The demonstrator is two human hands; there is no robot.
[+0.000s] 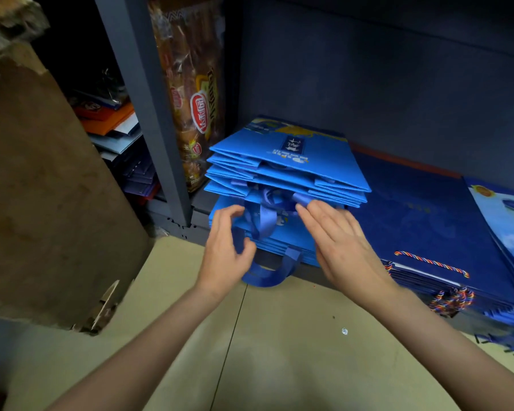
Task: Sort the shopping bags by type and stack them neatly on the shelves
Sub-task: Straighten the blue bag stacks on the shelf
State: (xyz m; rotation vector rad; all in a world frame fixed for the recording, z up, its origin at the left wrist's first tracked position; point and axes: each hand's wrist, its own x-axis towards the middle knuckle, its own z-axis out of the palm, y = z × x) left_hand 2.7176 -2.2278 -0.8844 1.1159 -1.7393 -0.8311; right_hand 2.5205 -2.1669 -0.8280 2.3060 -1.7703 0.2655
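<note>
Blue paper bags (288, 161), folded flat, stacked on the lowest shelf (410, 157); this stack is my landmark. Upper bags sit skewed on the lower ones, ribbon handles (264, 215) spilling out of the front edge, one loop (269, 274) hanging past the shelf lip toward the floor (250, 351).

Left hand (224, 247): at the stack's front left, fingers curled, thumb and fingers pinching a ribbon handle. Right hand (339, 241): at the stack's front right, fingers nearly straight and close together, tips touching a ribbon end and the bag edges.

Handling, as I judge it: each bag light, card stiff when flat but easily creased at corners; glossy faces likely to slide on one another, so the stack wants squaring from both sides, not a one-sided push. Ribbons soft and slippery; better tucked in than pulled. Take hold at the folded edges.

Right of the stack: dark blue bags (428, 221) with a twisted cord handle (432, 262), touching or just beside it. Left of the stack: shelf post (149, 114), then a wrapped snack pack (190, 99) standing upright. Farther left: brown cardboard (42, 188), crowding that side
</note>
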